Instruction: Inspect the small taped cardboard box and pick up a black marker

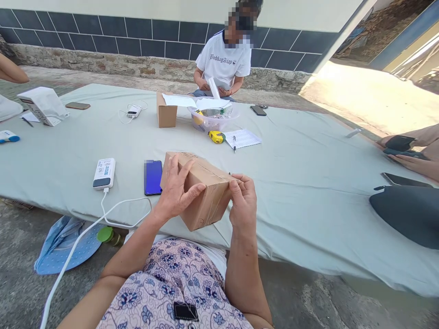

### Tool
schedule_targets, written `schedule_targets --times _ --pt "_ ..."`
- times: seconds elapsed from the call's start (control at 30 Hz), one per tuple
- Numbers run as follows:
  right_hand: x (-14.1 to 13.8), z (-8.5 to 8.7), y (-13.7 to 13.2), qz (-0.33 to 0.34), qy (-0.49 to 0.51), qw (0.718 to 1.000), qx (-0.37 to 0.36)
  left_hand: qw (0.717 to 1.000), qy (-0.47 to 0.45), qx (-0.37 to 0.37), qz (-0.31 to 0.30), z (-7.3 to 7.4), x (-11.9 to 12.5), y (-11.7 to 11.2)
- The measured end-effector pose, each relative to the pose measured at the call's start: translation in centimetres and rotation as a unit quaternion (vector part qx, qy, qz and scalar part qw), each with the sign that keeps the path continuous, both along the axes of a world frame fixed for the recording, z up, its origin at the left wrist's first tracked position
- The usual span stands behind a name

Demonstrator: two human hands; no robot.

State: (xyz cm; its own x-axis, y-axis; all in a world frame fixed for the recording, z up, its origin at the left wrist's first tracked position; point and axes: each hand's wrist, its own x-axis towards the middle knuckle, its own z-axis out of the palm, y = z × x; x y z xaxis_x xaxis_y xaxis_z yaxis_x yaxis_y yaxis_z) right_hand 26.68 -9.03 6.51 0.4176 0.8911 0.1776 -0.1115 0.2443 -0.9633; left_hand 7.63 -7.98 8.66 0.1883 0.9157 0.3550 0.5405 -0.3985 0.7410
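Observation:
A brown cardboard box (pixel 211 203) is tilted at the table's near edge, with clear tape on the end facing me. My left hand (pixel 176 189) holds it from the left, fingers spread over the top and the thumb along the near top edge. At the upper right corner, my right hand (pixel 243 196) has thumb and fingers closed in a pinch on the box's edge. Whether a bit of tape is between those fingertips is too small to tell. Just left of the box lies a phone (pixel 152 178) with a blue screen. Further left is a white power bank (pixel 104 173) with a cable plugged in.
Beyond the box are a yellow tape measure (pixel 216 136), a paper sheet (pixel 243 138) with pens, a plastic basket (pixel 216 122) and another carton (pixel 167 114). A person (pixel 222 64) sits opposite. At right are another person's hands (pixel 408 160) and a dark rounded object (pixel 408 212).

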Motion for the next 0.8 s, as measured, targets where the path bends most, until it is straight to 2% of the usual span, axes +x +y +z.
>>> schedule_targets --times 0.17,0.43,0.63,0.8 --pt "0.0 0.0 0.0 0.008 0.041 0.999 0.008 0.999 -0.008 -0.019 -0.029 0.6 -0.3 -0.4" --pt "-0.1 0.3 -0.1 0.017 0.060 0.998 0.003 0.998 -0.052 0.022 -0.024 0.4 -0.2 0.1" --pt "-0.5 -0.1 0.2 -0.009 0.041 0.999 0.004 0.997 -0.065 0.021 -0.024 0.2 0.0 0.4" --pt "-0.3 -0.5 0.6 -0.024 0.035 0.999 0.012 0.996 -0.053 0.028 -0.067 0.0 -0.4 0.9"
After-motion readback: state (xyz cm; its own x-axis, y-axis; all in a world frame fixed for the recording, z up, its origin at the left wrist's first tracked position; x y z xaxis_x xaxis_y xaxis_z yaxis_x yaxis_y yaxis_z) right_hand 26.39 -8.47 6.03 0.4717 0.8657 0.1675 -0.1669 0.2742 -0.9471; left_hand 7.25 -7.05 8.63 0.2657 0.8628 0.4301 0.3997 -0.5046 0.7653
